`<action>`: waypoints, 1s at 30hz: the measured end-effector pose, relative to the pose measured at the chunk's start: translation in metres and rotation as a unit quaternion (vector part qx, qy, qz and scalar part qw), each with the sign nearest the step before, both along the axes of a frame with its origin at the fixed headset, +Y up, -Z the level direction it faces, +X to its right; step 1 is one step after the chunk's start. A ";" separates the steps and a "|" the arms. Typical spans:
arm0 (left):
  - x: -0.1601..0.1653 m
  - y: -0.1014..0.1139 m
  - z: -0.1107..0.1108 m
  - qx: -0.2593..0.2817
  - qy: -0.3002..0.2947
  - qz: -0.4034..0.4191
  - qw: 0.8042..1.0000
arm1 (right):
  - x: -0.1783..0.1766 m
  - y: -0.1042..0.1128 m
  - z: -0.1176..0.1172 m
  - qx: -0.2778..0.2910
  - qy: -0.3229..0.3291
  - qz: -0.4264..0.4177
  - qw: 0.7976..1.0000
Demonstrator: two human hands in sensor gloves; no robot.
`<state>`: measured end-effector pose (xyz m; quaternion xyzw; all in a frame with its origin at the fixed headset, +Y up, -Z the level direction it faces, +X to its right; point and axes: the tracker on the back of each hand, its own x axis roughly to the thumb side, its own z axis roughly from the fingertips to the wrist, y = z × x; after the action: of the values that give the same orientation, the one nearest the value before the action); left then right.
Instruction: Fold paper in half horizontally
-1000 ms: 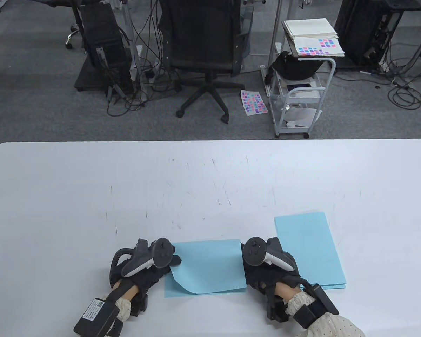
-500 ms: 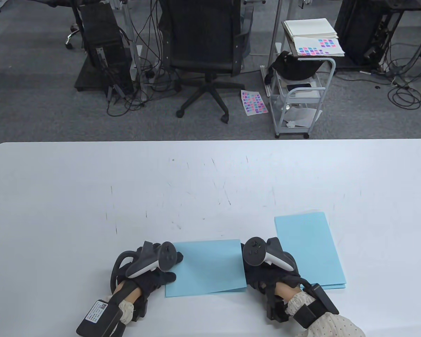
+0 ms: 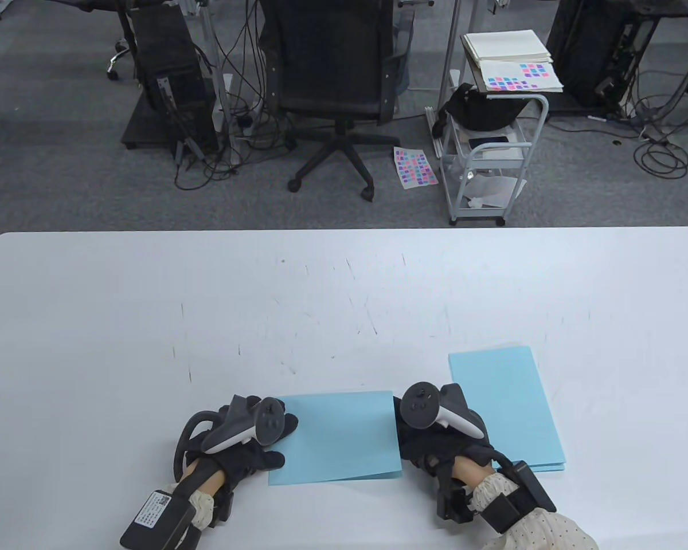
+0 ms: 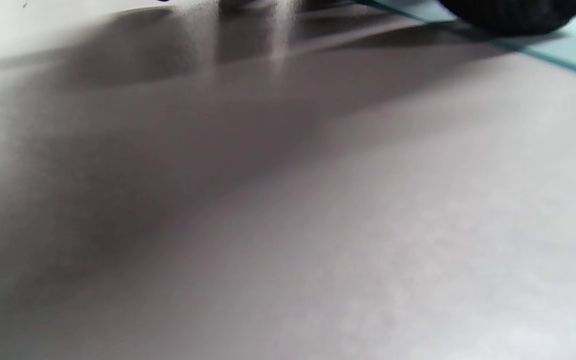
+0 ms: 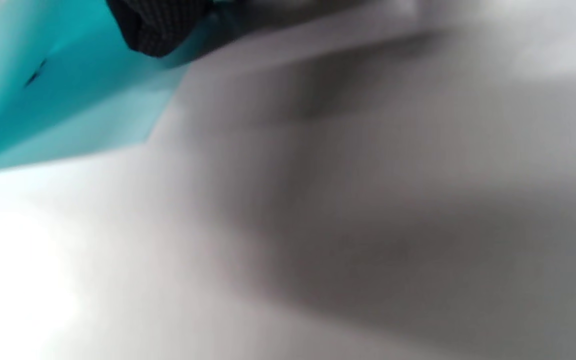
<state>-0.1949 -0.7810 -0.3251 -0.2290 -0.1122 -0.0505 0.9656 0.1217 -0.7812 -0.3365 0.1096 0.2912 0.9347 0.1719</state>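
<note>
Near the table's front edge, the folded blue paper lies flat; left hand and right hand press its 2 side edges, fingers spread. Beside it lies a blue sheet stack.

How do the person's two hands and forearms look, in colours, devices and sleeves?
Both hands wear black gloves. The left hand and the right hand each carry a dark grey tracker with a white handle part and a ring on the back. A black box is strapped at each wrist; the left box bears a white label. The sleeves are cream with small dark dots and gathered cuffs.
</note>
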 end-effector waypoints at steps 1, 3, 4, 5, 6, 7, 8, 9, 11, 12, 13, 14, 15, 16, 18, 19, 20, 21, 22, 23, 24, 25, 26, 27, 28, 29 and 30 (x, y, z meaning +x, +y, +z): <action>0.000 0.000 0.000 0.000 0.000 0.000 1.000 | 0.003 0.003 -0.001 0.001 -0.009 -0.001 1.000; 0.000 0.000 0.000 -0.001 0.002 0.004 1.000 | 0.014 0.014 -0.005 0.019 -0.037 0.005 0.999; 0.000 0.000 0.000 -0.001 0.002 0.005 1.000 | 0.018 0.018 -0.007 0.030 -0.049 0.008 0.998; 0.000 -0.001 0.001 0.000 0.003 0.006 1.000 | 0.022 0.024 -0.009 0.046 -0.066 0.014 0.997; 0.001 -0.001 0.001 0.002 0.006 0.006 1.000 | 0.027 0.030 -0.010 0.068 -0.085 0.018 0.994; 0.001 -0.001 0.001 0.002 0.006 0.006 1.000 | 0.028 0.033 -0.011 0.081 -0.093 0.017 0.992; 0.002 -0.001 0.001 0.003 0.005 0.002 1.000 | 0.029 0.036 -0.012 0.091 -0.099 0.011 0.991; 0.002 -0.002 0.002 0.005 0.005 0.000 1.000 | 0.028 0.038 -0.013 0.094 -0.101 0.007 0.990; 0.003 -0.002 0.002 0.006 0.004 -0.002 1.000 | 0.021 0.042 -0.013 0.097 -0.095 0.000 0.991; 0.003 -0.002 0.002 0.005 0.004 -0.001 1.000 | 0.017 0.044 -0.014 0.099 -0.089 -0.001 0.991; 0.003 -0.002 0.002 0.004 0.005 0.000 1.000 | 0.010 0.046 -0.014 0.106 -0.077 -0.001 0.991; 0.003 -0.002 0.002 0.003 0.005 0.001 1.000 | 0.001 0.048 -0.014 0.112 -0.067 -0.001 0.991; 0.003 -0.002 0.002 0.002 0.005 0.002 1.000 | -0.005 0.049 -0.014 0.116 -0.060 -0.002 0.991; 0.003 -0.002 0.002 0.002 0.005 0.002 1.000 | -0.015 0.051 -0.015 0.120 -0.047 -0.004 0.992; 0.003 -0.002 0.002 0.003 0.003 0.001 1.000 | -0.032 0.053 -0.016 0.121 -0.026 -0.009 0.992; 0.003 -0.002 0.002 0.003 0.002 0.001 1.000 | -0.043 0.053 -0.016 0.120 -0.014 -0.013 0.993; 0.002 -0.002 0.002 0.002 0.002 0.002 1.000 | -0.049 0.052 -0.016 0.119 -0.006 -0.014 0.993; 0.002 -0.003 0.002 0.002 0.001 0.003 1.000 | -0.059 0.051 -0.017 0.116 0.006 -0.013 0.993; 0.002 -0.003 0.002 0.002 0.001 0.003 1.000 | -0.065 0.051 -0.017 0.115 0.013 -0.011 0.993; 0.002 -0.003 0.002 0.002 0.000 0.004 1.000 | -0.075 0.049 -0.017 0.112 0.027 -0.008 0.993; 0.002 -0.003 0.002 0.002 0.000 0.005 1.000 | -0.083 0.046 -0.017 0.110 0.036 -0.005 0.993; 0.002 -0.003 0.002 0.001 0.000 0.005 1.000 | -0.088 0.044 -0.017 0.109 0.043 -0.001 0.993; 0.002 -0.003 0.002 0.000 -0.001 0.006 1.000 | -0.096 0.041 -0.017 0.108 0.053 0.004 0.993; 0.002 -0.003 0.002 0.000 -0.001 0.006 1.000 | -0.101 0.038 -0.017 0.106 0.060 0.010 0.992; 0.002 -0.003 0.002 -0.001 -0.002 0.006 1.000 | -0.107 0.034 -0.016 0.105 0.070 0.017 0.992; 0.002 -0.003 0.002 -0.001 -0.002 0.007 1.000 | -0.109 0.033 -0.016 0.105 0.074 0.020 0.992; 0.002 -0.003 0.002 -0.001 -0.002 0.007 1.000 | -0.115 0.028 -0.014 0.105 0.085 0.030 0.990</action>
<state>-0.1930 -0.7841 -0.3231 -0.2295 -0.1157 -0.0442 0.9654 0.0063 -0.7535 -0.3505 0.1976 0.2083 0.9520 0.1057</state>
